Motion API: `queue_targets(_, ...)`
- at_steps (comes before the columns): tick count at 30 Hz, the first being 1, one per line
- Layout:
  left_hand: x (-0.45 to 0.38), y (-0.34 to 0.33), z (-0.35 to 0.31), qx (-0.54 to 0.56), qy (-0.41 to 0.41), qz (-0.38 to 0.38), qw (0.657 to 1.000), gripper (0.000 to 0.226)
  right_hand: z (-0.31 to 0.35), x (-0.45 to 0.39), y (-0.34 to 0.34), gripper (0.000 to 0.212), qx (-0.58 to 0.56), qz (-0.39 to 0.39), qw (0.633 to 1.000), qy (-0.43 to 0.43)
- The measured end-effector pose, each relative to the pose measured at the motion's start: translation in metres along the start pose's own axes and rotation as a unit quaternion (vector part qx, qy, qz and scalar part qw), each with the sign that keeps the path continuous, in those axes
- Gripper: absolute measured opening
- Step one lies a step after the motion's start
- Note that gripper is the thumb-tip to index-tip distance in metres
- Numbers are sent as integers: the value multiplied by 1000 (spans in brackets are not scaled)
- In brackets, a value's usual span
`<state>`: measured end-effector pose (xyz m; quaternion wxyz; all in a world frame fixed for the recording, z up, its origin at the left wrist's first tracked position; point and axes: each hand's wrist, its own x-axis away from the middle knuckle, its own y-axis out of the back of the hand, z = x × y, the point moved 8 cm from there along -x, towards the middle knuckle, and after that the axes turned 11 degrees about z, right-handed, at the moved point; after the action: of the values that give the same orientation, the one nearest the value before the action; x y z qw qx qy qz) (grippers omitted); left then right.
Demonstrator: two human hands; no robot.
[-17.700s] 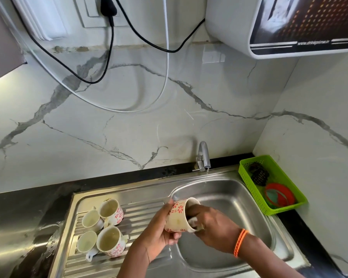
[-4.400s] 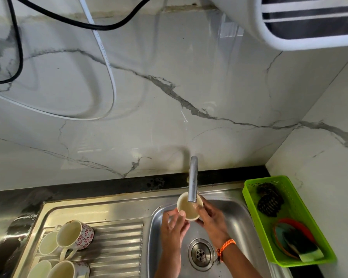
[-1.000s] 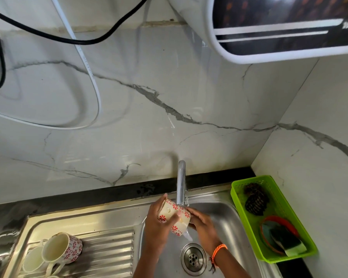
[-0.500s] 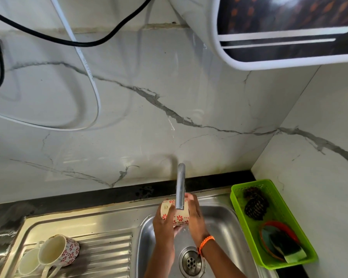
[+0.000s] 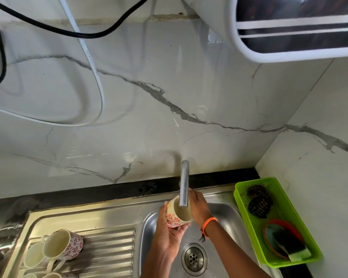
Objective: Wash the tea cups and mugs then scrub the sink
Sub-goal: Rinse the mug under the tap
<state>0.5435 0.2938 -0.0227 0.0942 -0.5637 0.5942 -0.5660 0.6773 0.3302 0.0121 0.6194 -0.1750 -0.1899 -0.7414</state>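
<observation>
The patterned mug (image 5: 177, 214) sits directly under the tap (image 5: 184, 183), over the sink basin (image 5: 223, 215), at about 6 o'clock in the view, its mouth tipped toward the camera. The left hand (image 5: 168, 235) cradles it from below and behind, fingers curled round the base and side. The right hand (image 5: 198, 206) lies against the mug's far right side, fingers wrapped along the wall; its fingertips are hidden behind the mug, so whether they press or just steady it cannot be told.

This looks like the rinse. To do it well, I'd keep the mouth angled up under the spout so water fills and spills over, then roll the mug in the left palm so the stream reaches the rim, handle and outer pattern. A wet glazed mug is slippery, so hold it low over the basin and clear of the metal spout to avoid a chip.

More cups (image 5: 56, 249) wait on the draining board (image 5: 113, 243) at 8 o'clock; the green basket (image 5: 255, 227) with scrubber (image 5: 259, 203) and sponge (image 5: 295, 251) stands at 4 o'clock on the worktop, ready for the sink scrub
</observation>
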Motion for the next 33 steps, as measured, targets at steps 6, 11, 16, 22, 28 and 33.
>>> queue_targets(6, 4, 14, -26, -46, -79, -22, 996, 40, -40, 37, -18, 40, -41, 99, 990, 89)
queue_targets(11, 18, 24, -69, -486, -195, -51, 850, 49, -81, 43, -15, 38, -40, 27, 998, 36)
queue_targets(16, 52, 11, -68, -691, -249, -15, 679, 76, -76, 61, -40, 40, 10, 67, 997, 39)
queue_targets(22, 92, -7, -61, -806, -271, 0, 527, 80, -61, 90, -54, 45, 164, 34, 978, 128)
queue_targets(28, 119, -6, -58, -865, -269, 6, 422, 85, -66, 106, -72, 37, 215, 39, 970, 107)
queue_targets(33, 136, -3, -62, -890, -264, -18, 372, 84, -67, 113, -95, 40, 224, 52, 968, 105)
